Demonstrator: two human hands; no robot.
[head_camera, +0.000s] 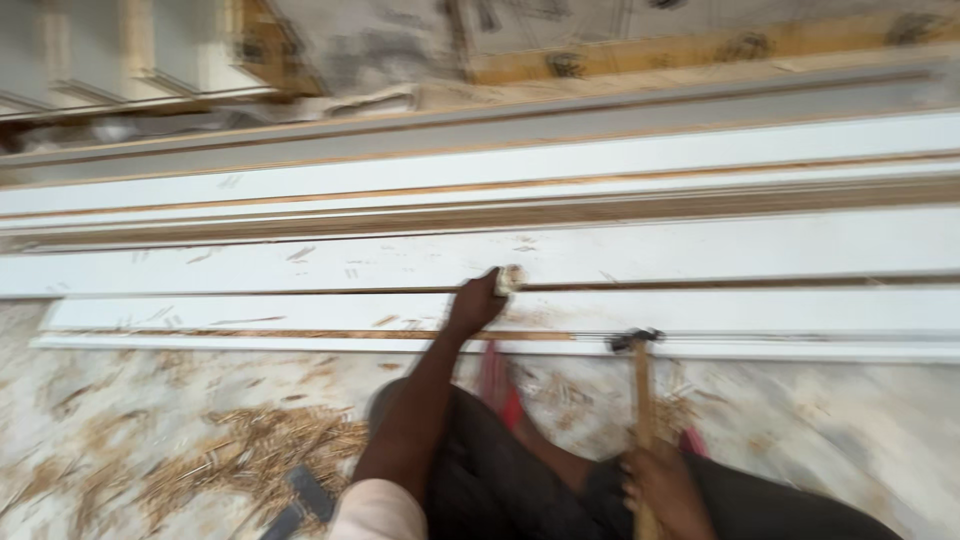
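long boards (640, 255) lay side by side across the floor (850, 420). the left hand (474, 303) rested on them; the hammer (638, 380) stood right of it, wood shavings (250, 450) lower left.

Person, head view: clothing only
Left arm (420, 400) bare below pale short sleeve (378, 512); dark trousers (500, 480); red sandal straps (497, 385) on feet
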